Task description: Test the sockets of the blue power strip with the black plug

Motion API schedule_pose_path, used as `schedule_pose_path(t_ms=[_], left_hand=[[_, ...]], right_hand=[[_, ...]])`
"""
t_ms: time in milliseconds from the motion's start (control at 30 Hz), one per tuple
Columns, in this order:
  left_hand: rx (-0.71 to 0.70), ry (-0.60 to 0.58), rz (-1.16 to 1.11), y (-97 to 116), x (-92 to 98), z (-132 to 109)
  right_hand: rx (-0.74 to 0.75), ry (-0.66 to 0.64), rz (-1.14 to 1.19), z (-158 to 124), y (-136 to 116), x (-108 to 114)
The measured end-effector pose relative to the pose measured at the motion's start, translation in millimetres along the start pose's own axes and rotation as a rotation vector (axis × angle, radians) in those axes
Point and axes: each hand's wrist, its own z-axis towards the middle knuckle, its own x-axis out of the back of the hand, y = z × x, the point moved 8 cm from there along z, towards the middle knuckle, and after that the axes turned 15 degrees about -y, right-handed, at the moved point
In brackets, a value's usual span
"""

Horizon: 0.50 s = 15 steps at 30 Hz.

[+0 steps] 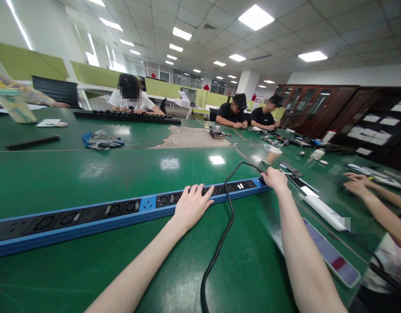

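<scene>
Atop long blue power strip, left hand lies open, right hand clasps end.

Green table, ceiling lights, wood cabinets rt.

Green table. Gloves lie on it, blue and grey. Left of gloves: black bar. Behind gloves: long black strip, a person seated at it. Far right of gloves: cup, white strip, wooden cabinets.
</scene>
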Motion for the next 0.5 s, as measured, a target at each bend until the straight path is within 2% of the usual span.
schedule_pose_path(t_ms=[100, 267, 500], left_hand=[[-0.003, -0.005, -0.007, -0.3, 0.6, -0.2], [-0.003, -0.002, -0.007, -1.0, 1.0, -0.6], [-0.004, 0.008, -0.002, -0.1, 0.9, -0.2]], right_hand=[[-0.003, 0.004, 0.014, -2.9, 1.4, 1.0], [0.042, -0.076, -0.016, 6.9, 5.2, -0.1], [-0.016, -0.026, 0.020, -1.9, -0.7, 3.8]])
